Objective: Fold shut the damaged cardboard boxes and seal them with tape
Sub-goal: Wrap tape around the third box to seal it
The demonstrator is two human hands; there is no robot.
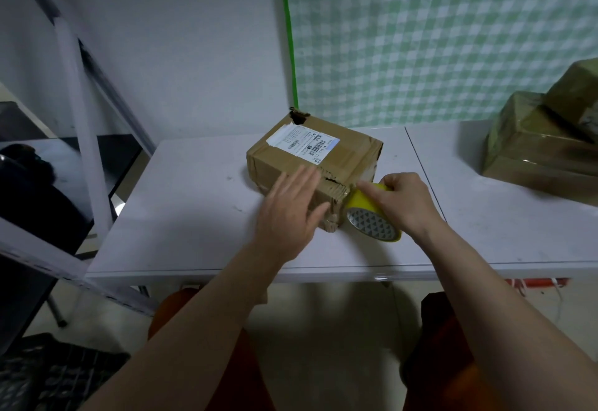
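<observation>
- A worn cardboard box (312,164) sits near the middle of the white table (181,216), a white shipping label (302,143) on its top face.
- The box looks rough: a torn hole at its far corner, and a ragged split along the near top edge where the cardboard is crumpled.
- The left hand (289,213) lies flat against the box's near side, fingers straight and spread, fingertips reaching up to the torn edge, thumb pressed to the lower front.
- It grips nothing; it is only pressing on the cardboard.
- The right hand (404,203) curls around a yellow roll of tape (372,216), fingers over the top of the roll, index finger pointing toward the box.
- The roll stands tilted on its edge, hard up against the box's crumpled near right corner, its open core facing the camera.
- Whether tape has already stuck to the cardboard is hard to tell.
- Off to the right, well apart, a pile of taped boxes (547,139) rests on the same surface.
- Behind hangs a green checked cloth (437,32).
</observation>
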